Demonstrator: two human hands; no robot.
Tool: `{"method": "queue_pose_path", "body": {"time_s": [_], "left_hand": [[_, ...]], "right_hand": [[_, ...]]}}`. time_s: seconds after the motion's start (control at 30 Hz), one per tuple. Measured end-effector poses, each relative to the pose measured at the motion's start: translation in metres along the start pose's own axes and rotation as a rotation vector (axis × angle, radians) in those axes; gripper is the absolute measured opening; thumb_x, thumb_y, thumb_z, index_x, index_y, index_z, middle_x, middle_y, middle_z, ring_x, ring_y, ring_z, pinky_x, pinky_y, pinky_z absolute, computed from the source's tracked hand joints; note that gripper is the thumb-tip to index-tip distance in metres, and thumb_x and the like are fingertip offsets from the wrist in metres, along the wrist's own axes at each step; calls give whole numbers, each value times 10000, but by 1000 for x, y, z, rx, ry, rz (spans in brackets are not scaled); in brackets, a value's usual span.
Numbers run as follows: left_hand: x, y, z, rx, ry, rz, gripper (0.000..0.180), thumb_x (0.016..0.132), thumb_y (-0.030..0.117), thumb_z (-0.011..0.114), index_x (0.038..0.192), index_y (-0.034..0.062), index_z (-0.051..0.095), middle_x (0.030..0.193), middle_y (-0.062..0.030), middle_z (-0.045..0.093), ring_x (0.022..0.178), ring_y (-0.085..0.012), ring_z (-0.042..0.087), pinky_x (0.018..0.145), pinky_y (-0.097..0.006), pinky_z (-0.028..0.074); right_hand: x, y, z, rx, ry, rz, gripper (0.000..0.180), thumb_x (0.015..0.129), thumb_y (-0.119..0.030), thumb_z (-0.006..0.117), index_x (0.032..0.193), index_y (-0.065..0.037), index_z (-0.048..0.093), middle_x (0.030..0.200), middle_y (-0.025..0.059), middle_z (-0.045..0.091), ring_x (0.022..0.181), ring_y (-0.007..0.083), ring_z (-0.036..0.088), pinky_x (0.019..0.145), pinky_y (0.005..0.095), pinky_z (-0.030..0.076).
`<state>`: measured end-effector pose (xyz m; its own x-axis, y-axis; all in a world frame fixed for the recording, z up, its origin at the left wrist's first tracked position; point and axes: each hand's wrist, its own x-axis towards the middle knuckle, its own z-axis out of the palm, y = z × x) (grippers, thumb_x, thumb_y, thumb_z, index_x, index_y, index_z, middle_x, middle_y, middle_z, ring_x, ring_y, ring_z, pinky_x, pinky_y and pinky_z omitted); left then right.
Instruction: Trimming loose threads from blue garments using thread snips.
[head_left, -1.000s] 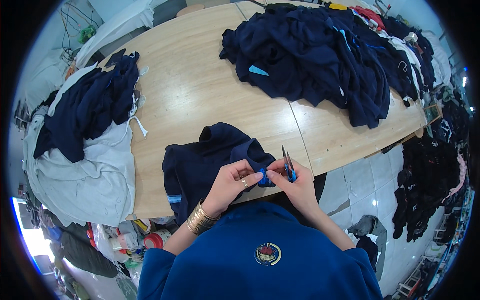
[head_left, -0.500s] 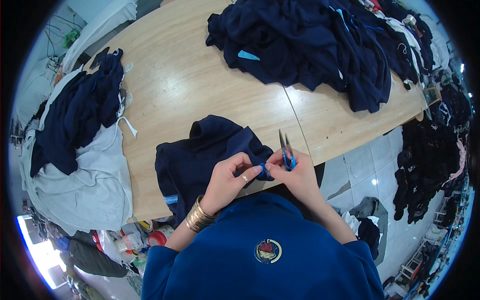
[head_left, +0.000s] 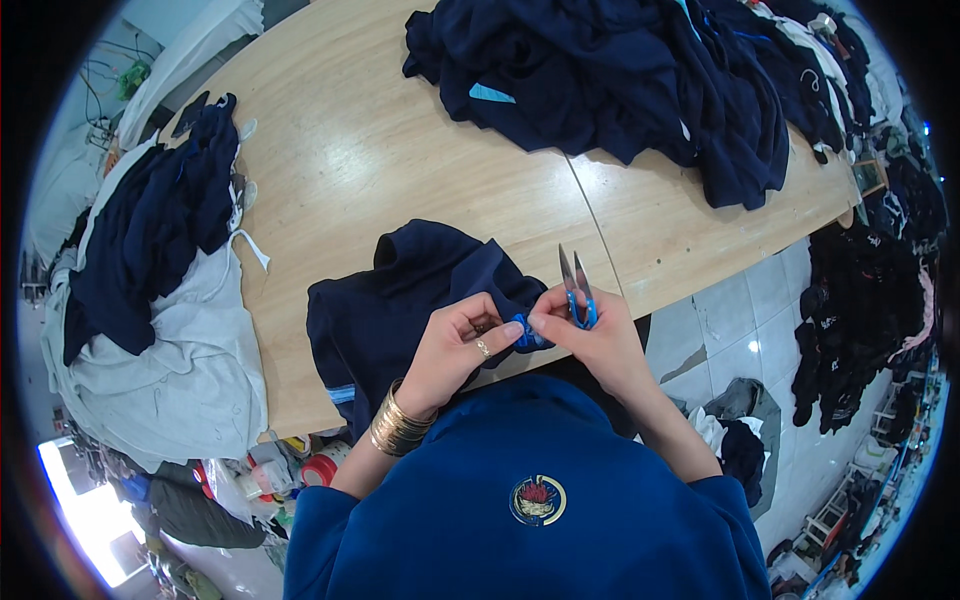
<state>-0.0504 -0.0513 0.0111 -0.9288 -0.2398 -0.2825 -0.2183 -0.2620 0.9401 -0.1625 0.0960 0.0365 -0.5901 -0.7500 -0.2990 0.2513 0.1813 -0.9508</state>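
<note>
A dark navy garment (head_left: 400, 300) lies on the wooden table (head_left: 370, 160) right in front of me. My left hand (head_left: 460, 345), with a ring and gold bangles on the wrist, pinches a small bright blue piece at the garment's edge (head_left: 522, 332). My right hand (head_left: 595, 335) touches the same spot with its fingertips and grips blue-handled thread snips (head_left: 575, 285), whose blades point up and away from me.
A big heap of navy garments (head_left: 620, 80) covers the far right of the table. At the left lie a navy pile (head_left: 150, 220) and pale grey cloth (head_left: 170, 370). Dark clothes (head_left: 860, 310) hang at the right over a tiled floor.
Both hands and the garment stay close together at the table's front edge. The snips' blades now point more upright. The view has shifted slightly.
</note>
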Motion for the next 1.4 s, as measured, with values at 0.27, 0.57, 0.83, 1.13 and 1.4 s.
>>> {"method": "queue_pose_path", "body": {"time_s": [0.27, 0.57, 0.83, 1.13, 1.4], "left_hand": [[2, 3, 2, -91, 4, -50, 159, 836, 154, 634, 773, 33, 552, 698, 16, 578, 632, -6, 466, 568, -151, 359], [5, 4, 7, -243, 23, -76, 166, 859, 150, 598, 911, -3, 560, 843, -76, 645, 748, -72, 582, 699, -186, 443], [7, 18, -10, 352, 50, 263, 315, 811, 86, 594, 1108, 10, 520, 960, -74, 599, 863, -153, 594, 795, -253, 453], [17, 20, -25, 154, -107, 207, 153, 844, 176, 612, 807, 31, 583, 687, 53, 498, 605, -15, 405, 540, -167, 326], [6, 26, -23, -97, -71, 41, 139, 856, 173, 593, 799, 47, 582, 707, 56, 513, 657, -19, 416, 608, -170, 346]], "right_hand": [[-2, -2, -4, 91, -19, 63, 166, 846, -170, 599, 867, -6, 611, 720, 7, 569, 669, 55, 491, 608, 190, 383], [-4, 13, 16, -459, 327, -583, 188, 769, -80, 661, 938, -20, 607, 735, 48, 569, 652, 71, 515, 581, 215, 422], [3, 11, 0, -103, 196, -117, 157, 813, -122, 629, 905, 4, 639, 624, -58, 500, 544, 10, 413, 462, 171, 310], [6, -14, -2, 241, -40, 250, 221, 796, -166, 664, 907, 21, 627, 682, -13, 544, 596, 29, 459, 532, 174, 338], [10, -16, 4, 261, -47, 182, 136, 787, -101, 633, 842, 23, 616, 587, -14, 480, 442, 11, 352, 401, 182, 229]]}}
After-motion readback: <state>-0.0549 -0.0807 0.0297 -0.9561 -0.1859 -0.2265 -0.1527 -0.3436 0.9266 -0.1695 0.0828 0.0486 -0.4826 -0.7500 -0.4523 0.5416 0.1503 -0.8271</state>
